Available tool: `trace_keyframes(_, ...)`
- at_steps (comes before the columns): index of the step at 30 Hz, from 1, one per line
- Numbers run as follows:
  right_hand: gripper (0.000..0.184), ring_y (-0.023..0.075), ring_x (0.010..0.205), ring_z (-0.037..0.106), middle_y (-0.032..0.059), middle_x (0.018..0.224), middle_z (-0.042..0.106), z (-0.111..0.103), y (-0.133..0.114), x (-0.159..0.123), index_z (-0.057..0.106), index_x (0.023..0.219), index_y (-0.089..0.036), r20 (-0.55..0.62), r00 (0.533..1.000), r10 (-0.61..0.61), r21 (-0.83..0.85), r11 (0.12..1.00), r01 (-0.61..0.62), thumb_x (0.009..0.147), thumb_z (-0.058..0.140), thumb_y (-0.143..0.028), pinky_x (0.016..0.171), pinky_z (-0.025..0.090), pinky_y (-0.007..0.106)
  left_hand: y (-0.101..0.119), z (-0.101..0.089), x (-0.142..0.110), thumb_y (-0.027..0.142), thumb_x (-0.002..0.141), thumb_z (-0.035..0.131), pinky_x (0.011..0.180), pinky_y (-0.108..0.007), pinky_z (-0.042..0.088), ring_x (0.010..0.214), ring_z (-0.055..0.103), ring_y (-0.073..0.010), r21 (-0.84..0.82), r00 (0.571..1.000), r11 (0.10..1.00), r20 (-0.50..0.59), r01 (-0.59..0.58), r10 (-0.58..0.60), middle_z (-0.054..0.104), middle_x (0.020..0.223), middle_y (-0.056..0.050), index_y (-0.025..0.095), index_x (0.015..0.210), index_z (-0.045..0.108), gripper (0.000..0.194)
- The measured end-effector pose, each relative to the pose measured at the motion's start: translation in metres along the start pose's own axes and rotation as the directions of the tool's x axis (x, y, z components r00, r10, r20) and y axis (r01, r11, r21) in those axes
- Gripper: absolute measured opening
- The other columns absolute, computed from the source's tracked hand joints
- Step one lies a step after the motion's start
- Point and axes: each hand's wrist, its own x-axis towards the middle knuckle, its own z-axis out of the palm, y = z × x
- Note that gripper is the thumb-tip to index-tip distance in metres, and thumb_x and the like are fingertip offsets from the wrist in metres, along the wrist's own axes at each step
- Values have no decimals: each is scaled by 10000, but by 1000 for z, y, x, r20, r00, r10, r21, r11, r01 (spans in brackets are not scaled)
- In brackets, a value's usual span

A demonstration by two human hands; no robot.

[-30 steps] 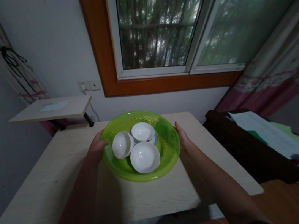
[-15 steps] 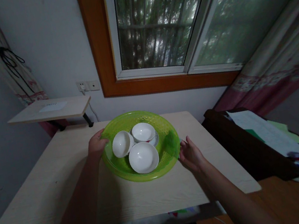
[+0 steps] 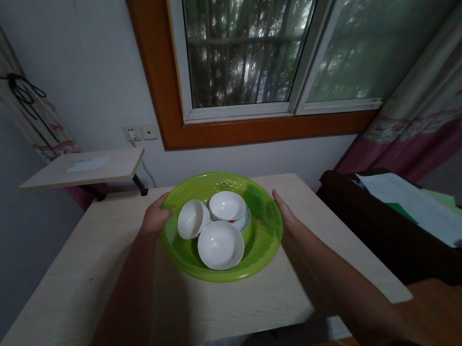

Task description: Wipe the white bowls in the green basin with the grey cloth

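Counter (image 3: 246,307) spans the lower frame. Green plastic basin (image 3: 264,238), at center, contains white bowls (image 3: 220,245). Left hand (image 3: 155,215): grip holding basin's left rim. Right hand (image 3: 287,215): at right rim, grip closure cannot be determined.

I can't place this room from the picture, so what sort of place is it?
Probably a room in a home: a light wooden desk stands below a wood-framed window, a patterned curtain hangs beside it, and papers lie on dark furniture.
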Motion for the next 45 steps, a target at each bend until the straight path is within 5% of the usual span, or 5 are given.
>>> trace_keyframes(9, 607, 319, 1169, 722, 82, 1116, 806, -7, 3, 0, 685, 1270, -266, 60, 998, 11, 87, 996, -16, 980, 411, -724, 1094, 513, 532, 8, 3, -4, 98, 759, 691, 934, -323, 568, 1093, 724, -245, 87, 996, 996, -83, 27, -19, 734, 1325, -82, 241, 1481, 600, 741)
trace_keyframes(21, 499, 289, 1087, 751, 77, 1043, 809, -40, 18, -75, 730, 1197, -264, 41, 998, -38, 154, 988, 31, 996, 483, -648, 966, 603, 483, 14, 3, -7, 84, 774, 673, 957, -328, 552, 1121, 713, -246, 117, 996, 992, -79, 38, -29, 718, 1354, -91, 226, 1495, 587, 740)
trace_keyframes(36, 633, 322, 1170, 719, 98, 1135, 799, -12, -10, 16, 664, 1279, -246, 68, 998, 4, 4, 1000, -4, 1008, 320, -703, 1093, 498, 576, -2, 4, 3, 67, 752, 662, 914, -301, 574, 1082, 725, -227, 35, 998, 999, -63, -10, 13, 732, 1329, -67, 243, 1469, 613, 740)
trace_keyframes(45, 674, 334, 1281, 657, 96, 1257, 762, 7, -18, 23, 639, 1355, -255, 191, 979, 71, -16, 997, -70, 999, 294, -711, 1168, 430, 579, -6, 4, 6, 81, 767, 662, 908, -295, 575, 1080, 726, -225, 87, 997, 996, -69, -29, 35, 743, 1308, -63, 242, 1468, 612, 721)
